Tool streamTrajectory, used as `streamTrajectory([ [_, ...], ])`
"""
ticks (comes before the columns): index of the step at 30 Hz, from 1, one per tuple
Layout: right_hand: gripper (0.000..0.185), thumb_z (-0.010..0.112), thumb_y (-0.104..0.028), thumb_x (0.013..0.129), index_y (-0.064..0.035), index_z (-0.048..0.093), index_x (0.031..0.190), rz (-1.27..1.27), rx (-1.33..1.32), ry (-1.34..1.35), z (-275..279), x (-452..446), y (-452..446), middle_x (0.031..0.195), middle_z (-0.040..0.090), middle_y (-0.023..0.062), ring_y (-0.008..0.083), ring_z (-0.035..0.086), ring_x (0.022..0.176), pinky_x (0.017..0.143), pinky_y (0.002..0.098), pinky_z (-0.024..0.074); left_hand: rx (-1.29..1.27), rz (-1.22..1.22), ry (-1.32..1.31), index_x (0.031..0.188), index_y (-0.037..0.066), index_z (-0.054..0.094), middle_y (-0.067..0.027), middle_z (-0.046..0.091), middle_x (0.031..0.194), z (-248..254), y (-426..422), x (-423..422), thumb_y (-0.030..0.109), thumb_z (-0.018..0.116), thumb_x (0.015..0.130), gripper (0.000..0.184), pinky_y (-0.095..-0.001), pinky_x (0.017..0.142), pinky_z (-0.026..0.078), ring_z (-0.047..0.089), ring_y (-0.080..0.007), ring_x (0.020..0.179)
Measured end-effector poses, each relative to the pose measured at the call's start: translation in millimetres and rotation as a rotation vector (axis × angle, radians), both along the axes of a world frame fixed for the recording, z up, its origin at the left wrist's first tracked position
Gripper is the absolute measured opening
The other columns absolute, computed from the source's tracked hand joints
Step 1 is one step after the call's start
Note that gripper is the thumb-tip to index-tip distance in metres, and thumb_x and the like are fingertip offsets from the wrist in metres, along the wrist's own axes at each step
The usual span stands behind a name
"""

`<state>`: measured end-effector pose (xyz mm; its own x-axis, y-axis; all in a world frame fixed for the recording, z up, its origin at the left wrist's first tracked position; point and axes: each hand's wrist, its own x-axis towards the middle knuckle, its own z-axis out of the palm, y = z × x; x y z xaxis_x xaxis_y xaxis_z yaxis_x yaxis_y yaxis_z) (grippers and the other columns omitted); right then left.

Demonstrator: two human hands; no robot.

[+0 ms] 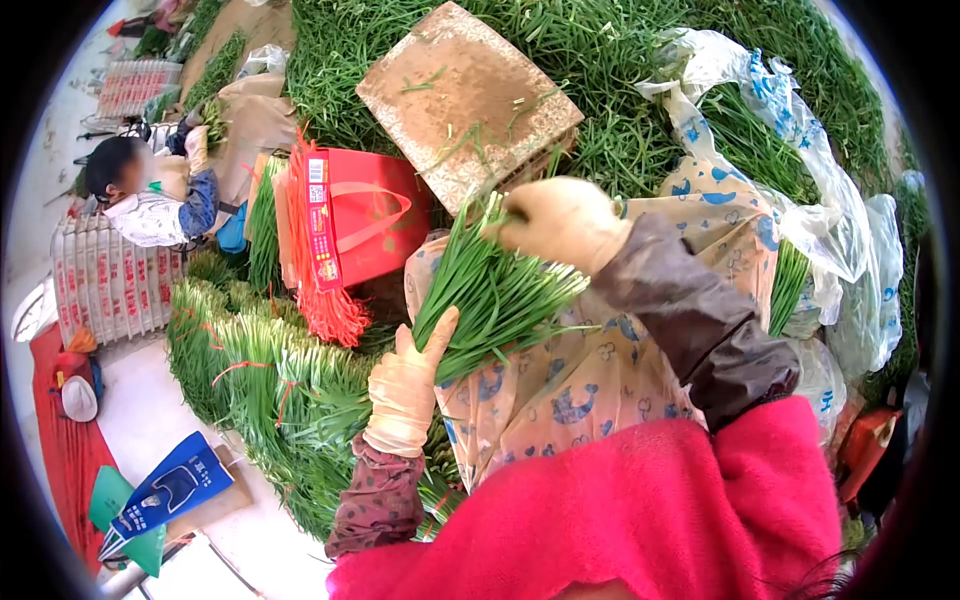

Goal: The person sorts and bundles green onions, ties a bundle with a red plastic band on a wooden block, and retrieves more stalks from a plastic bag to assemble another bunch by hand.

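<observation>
A loose bunch of long green stalks with pale cut ends [495, 300] lies across the whale-print cloth over my lap [570, 400]. My left hand [405, 385], in a pale glove, holds the bunch from its left side, thumb pointing up along the stalks. At the bunch's upper edge is my right hand [565, 222], also gloved, with its fingers curled in at the stalk ends; what they pinch is too blurred to tell. A red bag [375, 220] with red ties [335, 315] hanging beside it stands left of the bunch.
A dirty patterned board [470, 95] rests on heaped greens [620, 90]. Tied bundles [270, 370] line the left. Plastic bags [840, 210] lie at right. Another person [165, 205] sits at upper left by stacked crates [115, 275]. A blue fan-shaped card [175, 485] is lower left.
</observation>
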<state>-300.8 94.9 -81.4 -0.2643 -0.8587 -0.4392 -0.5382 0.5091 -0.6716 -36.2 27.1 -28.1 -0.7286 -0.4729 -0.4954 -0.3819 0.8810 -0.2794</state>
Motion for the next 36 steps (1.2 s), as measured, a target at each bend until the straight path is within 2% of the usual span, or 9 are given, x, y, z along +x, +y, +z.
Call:
streamTrajectory([
  [6, 0.033, 0.066, -0.035, 0.08, -0.0028, 0.066, 0.088, 0.033, -0.044, 0.108, -47, 41, -22, 0.075, 0.067, 0.0148, 0.0293, 0.066, 0.07, 0.066, 0.0392, 0.0516, -0.019, -0.008, 0.003, 0.145, 0.039, 0.031, -0.0199, 0.054, 0.107, -3, 1, 2, -0.002, 0.057, 0.076, 0.084, -0.0415, 0.058, 0.052, 0.062, -0.0323, 0.065],
  [12, 0.014, 0.066, -0.016, 0.083, -0.0031, 0.06, 0.081, -0.036, -0.361, -1.771, -37, 0, 12, 0.059, 0.054, 0.0002, 0.0078, 0.047, 0.049, 0.046, 0.024, 0.0356, 0.13, 0.151, 0.003, 0.145, 0.041, 0.029, -0.0225, 0.054, 0.116, -3, -5, 4, -0.004, 0.056, 0.074, 0.089, -0.0445, 0.066, 0.052, 0.064, -0.0374, 0.078],
  [15, 0.02, 0.066, -0.017, 0.083, -0.0015, 0.062, 0.094, -0.273, -0.456, -1.34, -27, -5, 17, 0.079, 0.063, 0.0052, 0.0115, 0.059, 0.07, 0.054, 0.0227, 0.0426, 0.146, 0.156, -0.002, 0.145, 0.04, 0.029, -0.0231, 0.054, 0.117, -5, -8, 6, -0.004, 0.058, 0.072, 0.09, -0.045, 0.067, 0.052, 0.064, -0.0385, 0.081],
  [19, 0.04, 0.068, -0.02, 0.073, -0.0146, 0.064, 0.112, 0.301, -0.668, -0.154, -33, 24, 14, 0.108, 0.064, 0.0083, 0.0297, 0.065, 0.089, 0.079, 0.0374, 0.052, 0.16, 0.13, 0.049, 0.146, 0.039, 0.028, -0.0235, 0.053, 0.121, -9, -11, 9, -0.003, 0.06, 0.071, 0.092, -0.0452, 0.071, 0.053, 0.064, -0.0389, 0.085],
  [23, 0.038, 0.067, -0.014, 0.076, -0.0123, 0.061, 0.114, 0.42, -0.6, -0.09, -42, 56, 9, 0.111, 0.063, 0.0053, 0.0294, 0.064, 0.09, 0.08, 0.0353, 0.0518, 0.177, 0.134, 0.117, 0.144, 0.035, 0.033, -0.0195, 0.053, 0.112, -14, -14, 12, -0.001, 0.059, 0.072, 0.085, -0.0445, 0.067, 0.052, 0.063, -0.0371, 0.08],
  [26, 0.033, 0.065, -0.012, 0.08, -0.0086, 0.061, 0.112, 0.246, -0.779, -0.275, -40, 53, 10, 0.098, 0.067, 0.0072, 0.025, 0.066, 0.083, 0.073, 0.0342, 0.0529, 0.172, 0.097, 0.24, 0.142, 0.035, 0.037, -0.0169, 0.056, 0.106, -20, -15, 27, -0.001, 0.059, 0.073, 0.081, -0.0453, 0.063, 0.051, 0.063, -0.037, 0.076],
  [28, 0.019, 0.061, -0.015, 0.087, -0.0053, 0.061, 0.104, -0.286, -0.401, -1.26, -14, 27, 17, 0.077, 0.063, 0.0056, 0.0151, 0.061, 0.067, 0.059, 0.0273, 0.0493, 0.173, 0.098, 0.262, 0.142, 0.035, 0.037, -0.0175, 0.056, 0.116, -26, -18, 35, -0.002, 0.061, 0.071, 0.083, -0.0445, 0.067, 0.052, 0.063, -0.0367, 0.081],
  [30, 0.017, 0.054, -0.019, 0.095, -0.004, 0.059, 0.1, -0.734, -0.784, -1.616, -31, 0, 16, 0.073, 0.055, 0.0004, 0.0058, 0.046, 0.053, 0.049, 0.0205, 0.0378, 0.225, 0.14, 0.251, 0.142, 0.035, 0.037, -0.0189, 0.054, 0.123, -25, -19, 32, -0.002, 0.063, 0.069, 0.086, -0.0429, 0.069, 0.053, 0.064, -0.0363, 0.084],
  [36, 0.018, 0.048, -0.02, 0.1, -0.0053, 0.057, 0.104, -1.216, -0.864, -1.715, -53, -37, 8, 0.078, 0.053, -0.0028, 0.0032, 0.037, 0.05, 0.045, 0.0194, 0.0334, 0.315, 0.023, 0.442, 0.144, 0.038, 0.034, -0.0181, 0.057, 0.119, -39, -23, 23, -0.002, 0.065, 0.066, 0.093, -0.0423, 0.069, 0.053, 0.064, -0.0358, 0.082],
])
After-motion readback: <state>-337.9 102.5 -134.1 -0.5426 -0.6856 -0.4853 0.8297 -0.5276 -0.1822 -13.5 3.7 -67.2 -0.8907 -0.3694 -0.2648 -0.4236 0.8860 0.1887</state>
